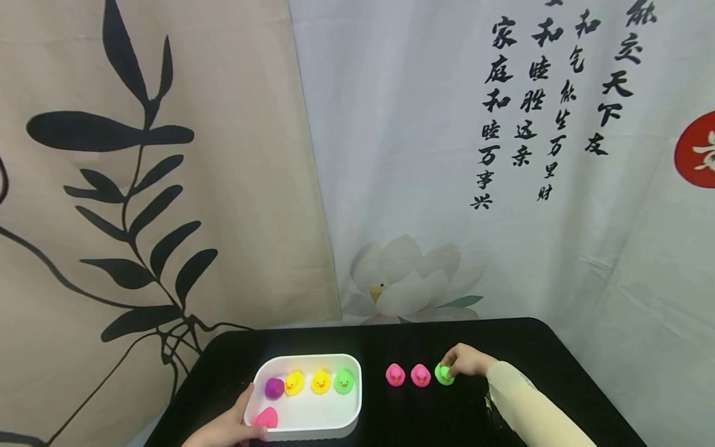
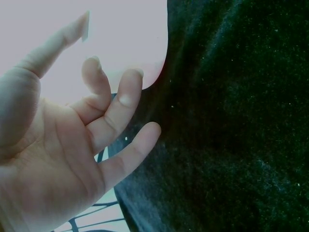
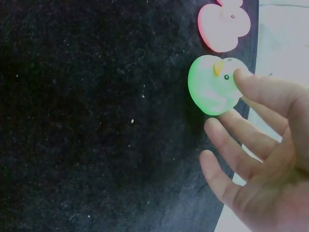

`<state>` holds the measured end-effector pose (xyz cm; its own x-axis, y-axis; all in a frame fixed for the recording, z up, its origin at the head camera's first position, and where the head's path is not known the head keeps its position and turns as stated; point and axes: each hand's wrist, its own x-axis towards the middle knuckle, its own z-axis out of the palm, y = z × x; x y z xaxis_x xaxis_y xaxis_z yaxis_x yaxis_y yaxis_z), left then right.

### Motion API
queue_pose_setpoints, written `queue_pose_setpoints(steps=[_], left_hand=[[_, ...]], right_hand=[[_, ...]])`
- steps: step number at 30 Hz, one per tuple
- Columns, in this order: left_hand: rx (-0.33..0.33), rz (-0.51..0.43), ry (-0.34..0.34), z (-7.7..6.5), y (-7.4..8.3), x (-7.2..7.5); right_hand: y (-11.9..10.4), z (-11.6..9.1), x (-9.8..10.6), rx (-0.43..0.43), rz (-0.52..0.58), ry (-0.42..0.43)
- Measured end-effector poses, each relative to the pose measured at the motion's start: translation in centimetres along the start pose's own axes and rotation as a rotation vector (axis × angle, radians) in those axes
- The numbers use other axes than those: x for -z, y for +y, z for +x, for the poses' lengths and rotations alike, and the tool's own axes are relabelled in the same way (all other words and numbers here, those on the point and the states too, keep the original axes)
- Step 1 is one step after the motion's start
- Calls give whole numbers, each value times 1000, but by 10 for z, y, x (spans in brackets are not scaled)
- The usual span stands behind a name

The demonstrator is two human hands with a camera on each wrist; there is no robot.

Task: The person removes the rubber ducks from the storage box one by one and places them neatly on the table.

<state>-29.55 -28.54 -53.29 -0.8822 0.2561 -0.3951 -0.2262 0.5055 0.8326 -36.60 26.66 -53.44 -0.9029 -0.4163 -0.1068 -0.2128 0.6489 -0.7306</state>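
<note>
My left hand point(image 1: 226, 427) grips the near left corner of a white plastic tray point(image 1: 315, 411), thumb by the rim. In the left wrist view, its fingers point(image 2: 123, 104) bend against the tray's outer side. Inside the tray sit a purple toy point(image 1: 274, 388), two yellow rubber ducks point(image 1: 293, 383) and a green one point(image 1: 343, 382) in a row, with a pink toy point(image 1: 267, 418) in the near left corner. At the right, my right hand point(image 1: 469, 360) pinches a green rubber duck point(image 3: 207, 89) by its head, on the black cloth. Two pink rubber ducks point(image 1: 421, 375) stand left of it.
A black cloth point(image 1: 424, 416) covers the table, whose far edge meets a printed curtain point(image 1: 391, 186) with a plant, a lotus and writing. The tray stands left of the ducks, with a strip of cloth between.
</note>
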Motion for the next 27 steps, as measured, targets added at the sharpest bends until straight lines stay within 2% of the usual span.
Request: queue_pose_setpoints(steps=[12, 18, 23, 27], left_hand=[[21, 24, 37, -20, 1, -18], [16, 25, 34, -20, -1, -17], [-3, 16, 19, -21, 1, -16], [-26, 46, 20, -20, 0, -16]], right_hand=[[7, -11, -1, -45, 34, -13], [3, -12, -3, -86, 34, 27], [-5, -7, 1, -77, -20, 86], [-23, 3, 2, -61, -48, 123]])
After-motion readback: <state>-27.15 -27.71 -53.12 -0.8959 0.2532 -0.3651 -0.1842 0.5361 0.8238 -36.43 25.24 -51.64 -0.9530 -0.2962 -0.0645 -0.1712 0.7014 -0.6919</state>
